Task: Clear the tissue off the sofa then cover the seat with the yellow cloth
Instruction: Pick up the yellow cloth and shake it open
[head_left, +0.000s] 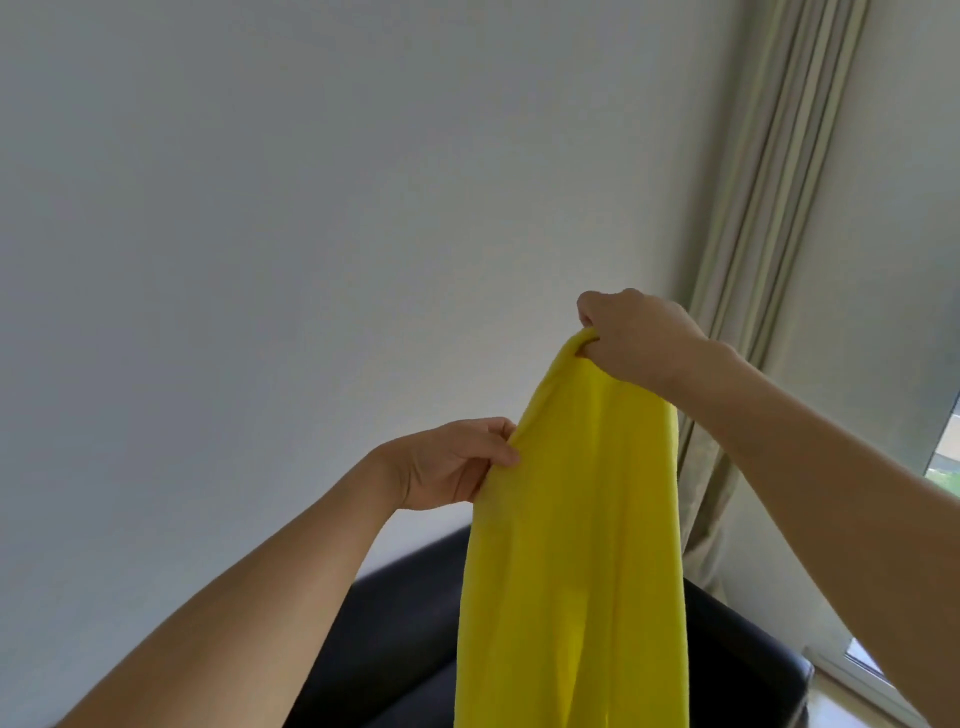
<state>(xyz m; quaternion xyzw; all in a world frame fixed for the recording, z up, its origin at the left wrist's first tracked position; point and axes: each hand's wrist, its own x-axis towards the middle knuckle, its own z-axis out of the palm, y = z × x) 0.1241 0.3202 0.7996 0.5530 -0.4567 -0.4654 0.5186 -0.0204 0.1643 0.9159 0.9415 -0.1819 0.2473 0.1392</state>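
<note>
Yellow cloth (576, 519) hangs bunched from our right hand (631, 338), which pinches its top at one o'clock, while our left hand (457, 462) pinches the edge at nine o'clock. Below sits the dark sofa (395, 623); any tissue lies out of view, probably cleared. Next we should spread our hands apart to open the cloth, then lower it over the seat.

This is looking like a home, most likely a living room; a plain pale wall (311, 208) is filling most of the view; a dark sofa (400, 639) is standing against it at the bottom. Long beige curtains (769, 208) are hanging in folds at the right beside a window (946, 467); green is showing through the glass; a pale floor (852, 714) is showing beside the sofa.
</note>
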